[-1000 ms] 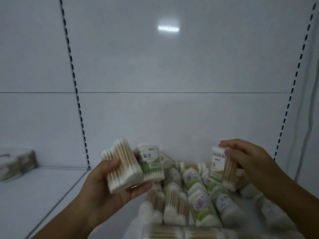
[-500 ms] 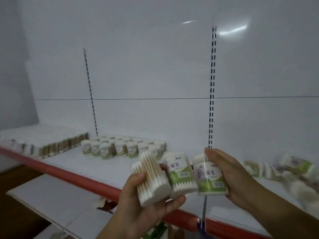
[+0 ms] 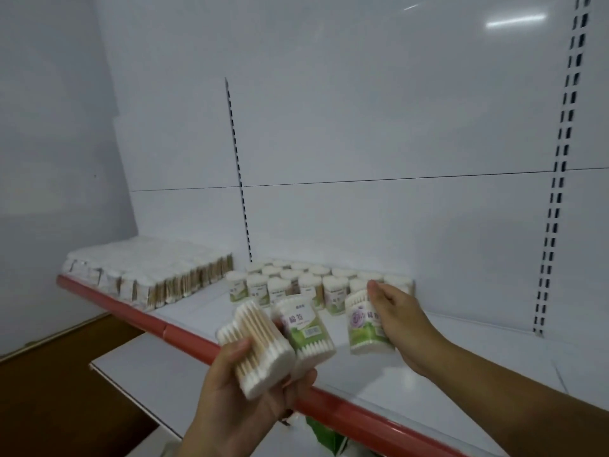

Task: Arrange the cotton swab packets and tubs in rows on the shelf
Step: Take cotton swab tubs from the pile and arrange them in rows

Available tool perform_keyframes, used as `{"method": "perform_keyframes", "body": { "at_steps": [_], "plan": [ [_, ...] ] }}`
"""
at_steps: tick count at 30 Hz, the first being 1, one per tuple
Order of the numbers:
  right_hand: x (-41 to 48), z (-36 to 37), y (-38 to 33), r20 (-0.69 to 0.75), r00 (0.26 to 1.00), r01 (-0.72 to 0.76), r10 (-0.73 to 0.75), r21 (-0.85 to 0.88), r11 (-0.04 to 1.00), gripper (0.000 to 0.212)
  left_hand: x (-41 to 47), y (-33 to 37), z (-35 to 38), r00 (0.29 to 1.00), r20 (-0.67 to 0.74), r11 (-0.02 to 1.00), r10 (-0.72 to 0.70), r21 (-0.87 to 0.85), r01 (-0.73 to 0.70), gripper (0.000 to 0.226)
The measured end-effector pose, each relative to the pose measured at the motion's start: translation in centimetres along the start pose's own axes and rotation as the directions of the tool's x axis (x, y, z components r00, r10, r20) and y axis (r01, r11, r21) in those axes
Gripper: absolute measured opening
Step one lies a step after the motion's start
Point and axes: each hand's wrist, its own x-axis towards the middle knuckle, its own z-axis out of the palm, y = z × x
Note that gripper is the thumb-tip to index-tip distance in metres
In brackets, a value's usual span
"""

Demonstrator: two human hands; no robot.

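- left hand [image 3: 237, 400] grips a swab packet [image 3: 260, 352] plus a green-label tub [image 3: 306, 331] over the front edge of the shelf [image 3: 372, 380]
- right hand [image 3: 400, 319] holds a purple-flower tub [image 3: 362, 328] above the shelf; label writing too blurry to read

Rowed packets [image 3: 158, 275]; upright tubs [image 3: 296, 285] just beside (three more held).

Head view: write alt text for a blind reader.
A person's left hand holds a clear packet of wooden cotton swabs and a green-labelled swab tub; the right hand holds another green-labelled tub above a white, red-edged shelf where rows of tubs and packets stand.
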Motion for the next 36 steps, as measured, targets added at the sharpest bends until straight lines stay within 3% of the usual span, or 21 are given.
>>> {"method": "perform_keyframes", "body": {
  "at_steps": [2, 5, 8, 11, 15, 17, 21, 25, 27, 30, 34, 36],
  "plan": [
    [2.8, 1.3, 1.0, 0.000, 1.000, 0.001, -0.001, -0.068, 0.998, 0.051, 1.9, 2.5, -1.3, 0.999, -0.010, 0.999, 0.036, 0.029, -0.036, 0.071],
    [6.2, 3.2, 2.6, 0.074, 0.997, 0.007, 0.006, -0.181, 0.983, 0.038, 4.5, 5.9, -3.0, 0.995, 0.012, 0.992, 0.098, 0.082, -0.099, 0.070],
    [8.2, 5.2, 4.0, 0.114, 0.988, 0.144, -0.106, -0.409, 0.901, 0.034, 6.5, 8.1, -5.0, 0.989, 0.039, 0.984, 0.142, 0.101, -0.145, 0.069],
    [9.0, 6.8, 4.7, 0.160, 0.965, 0.260, -0.206, -0.605, 0.752, 0.042, 8.5, 9.1, -6.8, 0.991, 0.023, 0.985, 0.134, 0.107, -0.136, 0.070],
    [10.1, 7.3, 3.9, 0.250, 0.942, 0.334, -0.226, -0.777, 0.534, 0.049, 11.8, 10.4, -8.5, 0.997, 0.051, 0.990, 0.066, 0.119, -0.072, 0.071],
    [11.4, 7.5, 3.2, 0.255, 0.931, 0.352, -0.261, -0.816, 0.458, 0.043, 13.7, 11.3, -9.2, 0.995, 0.090, 0.994, 0.030, 0.106, -0.039, 0.071],
    [15.5, 9.0, 1.6, 0.165, 0.943, 0.245, -0.289, -0.932, 0.268, 0.030, 17.0, 13.0, -10.8, 0.983, 0.168, 0.993, -0.069, 0.108, 0.052, 0.068],
    [18.2, 11.2, 1.4, 0.194, 0.966, 0.190, -0.170, -0.981, -0.037, 0.058, 19.2, 15.1, -12.7, 0.966, 0.224, 0.985, -0.131, 0.140, 0.102, 0.067],
    [18.4, 12.0, 1.7, 0.189, 0.965, 0.167, -0.181, -0.977, -0.132, 0.054, 20.1, 16.1, -13.6, 0.951, 0.282, 0.986, -0.129, 0.135, 0.094, 0.064],
    [18.1, 12.3, 2.3, 0.124, 0.967, 0.116, -0.222, -0.992, -0.048, 0.040, 21.2, 16.7, -14.8, 0.937, 0.313, 0.987, -0.153, 0.092, 0.131, 0.065],
    [17.7, 12.4, 2.0, 0.051, 0.979, 0.073, -0.198, -0.991, 0.108, 0.035, 22.3, 16.4, -15.3, 0.918, 0.322, 0.972, -0.231, 0.105, 0.208, 0.069],
    [17.8, 12.5, 1.7, 0.034, 0.986, 0.056, -0.164, -0.990, 0.131, 0.036, 22.8, 16.4, -15.4, 0.911, 0.329, 0.968, -0.249, 0.102, 0.228, 0.070]
  ]
}}
